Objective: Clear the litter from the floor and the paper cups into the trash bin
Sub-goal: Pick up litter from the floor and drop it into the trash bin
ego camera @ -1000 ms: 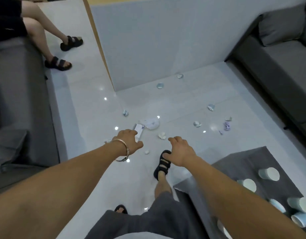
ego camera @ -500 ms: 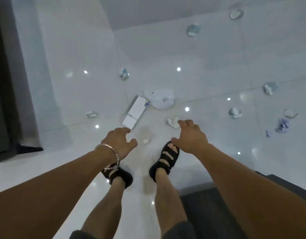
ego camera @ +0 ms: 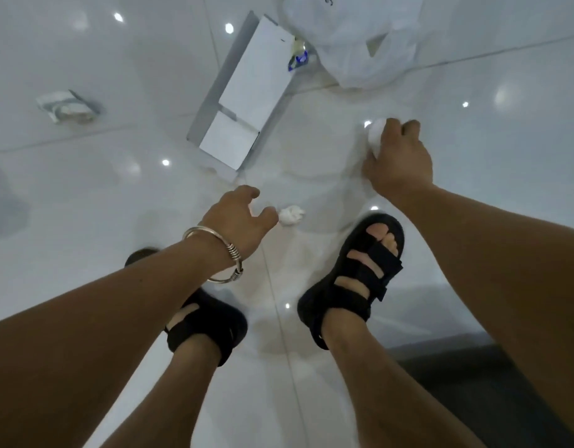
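Floor [ego camera: 85,195]: white tile, with litter lying ahead of your fingers; no trash bin is in view. Plastic bag [ego camera: 360,43]: slumped well beyond your right fingertips; its contents cannot be told. Cardboard box [ego camera: 247,92]: flat on the floor beyond your left fingertips; long axis runs away from you and to the right; near flap open, nothing visible inside. Crumpled wrapper [ego camera: 65,108]: well apart, to the left of your left fingers. Right hand [ego camera: 399,160]: fingers curled down around the large wad [ego camera: 374,134], gripping it. Left hand [ego camera: 237,218]: fingers apart and bent, holding nothing; the small wad [ego camera: 290,215] lies just off the thumb tip, on the side toward your right hand; it looks roughly round, so there is no long axis to align with; your left hand is the nearer; expect a short sideways reach and a pinch.
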A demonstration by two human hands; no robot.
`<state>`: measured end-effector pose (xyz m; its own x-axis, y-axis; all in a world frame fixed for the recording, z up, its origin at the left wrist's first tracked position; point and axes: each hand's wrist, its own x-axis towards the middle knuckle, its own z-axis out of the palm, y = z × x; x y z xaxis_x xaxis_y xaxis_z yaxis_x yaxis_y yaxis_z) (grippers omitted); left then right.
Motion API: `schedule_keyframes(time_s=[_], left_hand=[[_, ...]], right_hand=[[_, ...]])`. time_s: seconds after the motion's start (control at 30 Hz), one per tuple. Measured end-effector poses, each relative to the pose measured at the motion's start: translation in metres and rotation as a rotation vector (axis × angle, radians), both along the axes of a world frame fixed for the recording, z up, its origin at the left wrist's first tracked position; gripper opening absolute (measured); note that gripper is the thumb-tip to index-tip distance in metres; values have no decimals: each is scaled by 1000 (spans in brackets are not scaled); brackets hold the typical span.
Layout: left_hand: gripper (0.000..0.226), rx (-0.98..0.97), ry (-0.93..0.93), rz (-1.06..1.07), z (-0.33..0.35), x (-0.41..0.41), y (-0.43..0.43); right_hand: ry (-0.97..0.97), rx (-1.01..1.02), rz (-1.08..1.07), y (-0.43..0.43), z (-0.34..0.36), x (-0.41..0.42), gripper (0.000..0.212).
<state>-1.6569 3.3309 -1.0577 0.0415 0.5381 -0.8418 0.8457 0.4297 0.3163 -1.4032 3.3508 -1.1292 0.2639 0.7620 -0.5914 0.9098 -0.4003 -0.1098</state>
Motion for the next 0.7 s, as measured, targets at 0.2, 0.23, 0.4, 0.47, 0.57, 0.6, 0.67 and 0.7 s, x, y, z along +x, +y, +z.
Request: schedule_keyframes(time_s=[0.2, 0.23, 0.4, 0.47, 0.57, 0.6, 0.67, 0.7], left_hand=[[57, -119, -138, 167, 49, 3, 13], [54, -116, -169, 214, 61, 4, 21], [28, -44, -180, 132, 103, -5, 56], [25, -26, -146, 106, 104, -18, 60], [20, -14, -78, 127, 89, -45, 51], [20, -7, -44, 132, 80, -55, 45], [22, -2, 24, 149, 60, -74, 30], [24, -4, 52, 154, 49, -82, 22]], right_hand=[[379, 91, 93, -21, 71, -72, 55], [451, 112, 116, -20, 88, -85, 59], [666, 232, 171, -12, 148, -128, 71], [690, 252, 143, -10, 151, -129, 79], [543, 133, 266, -15, 126, -117, 86], [444, 56, 328, -19, 111, -111, 84], [282, -102, 392, -32, 79, -101, 79], [233, -153, 396, -39, 63, -98, 76]])
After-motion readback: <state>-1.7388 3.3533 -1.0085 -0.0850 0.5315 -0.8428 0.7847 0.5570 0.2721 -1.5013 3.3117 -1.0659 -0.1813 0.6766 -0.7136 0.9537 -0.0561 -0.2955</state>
